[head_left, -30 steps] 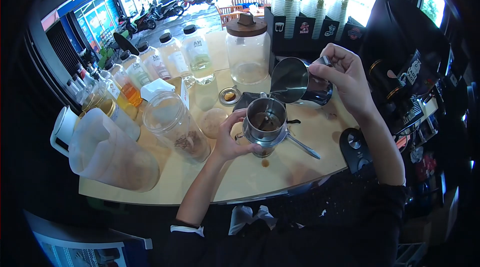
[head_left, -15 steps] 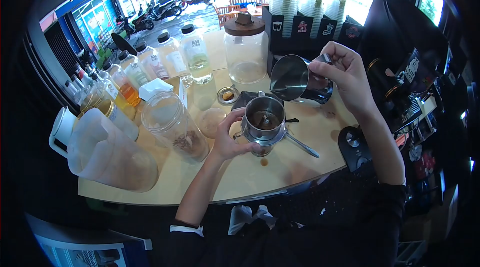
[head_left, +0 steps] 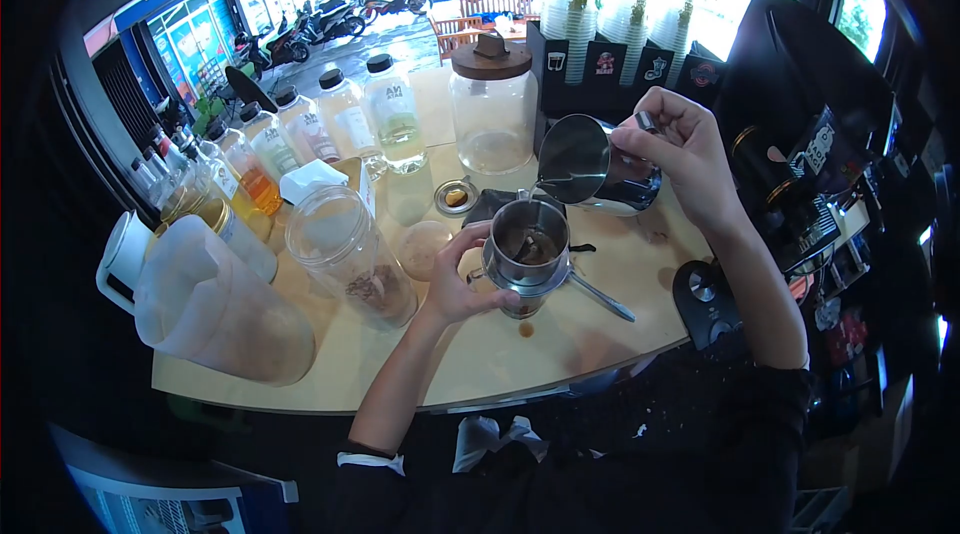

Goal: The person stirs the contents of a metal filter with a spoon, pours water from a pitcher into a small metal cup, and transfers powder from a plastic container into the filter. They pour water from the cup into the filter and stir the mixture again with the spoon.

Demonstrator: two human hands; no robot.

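Note:
My left hand (head_left: 465, 279) holds the side of a metal coffee dripper (head_left: 530, 246), which sits on a small glass (head_left: 523, 306) and has dark brown liquid inside. Tilted toward the dripper is a metal pitcher (head_left: 590, 166), its spout just above the rim; my right hand (head_left: 675, 146) is closed on its handle. A spoon (head_left: 603, 297) lies right of the glass. Behind the dripper are a small round metal dish (head_left: 456, 196) and a dark flat item, partly hidden. A brown drop stains the table in front of the glass.
On the table (head_left: 480, 364), an open clear jar (head_left: 350, 254) and a large plastic pitcher (head_left: 225, 304) stand left. Bottles (head_left: 398, 119) line the back left. A wooden-lidded jar (head_left: 493, 114) and a cup holder (head_left: 610, 64) stand behind; a black device (head_left: 708, 299) is at right.
The metal pitcher has shifted slightly left and its spout now sits closer to the dripper's rim. My left hand keeps its hold. The camera view has moved slightly.

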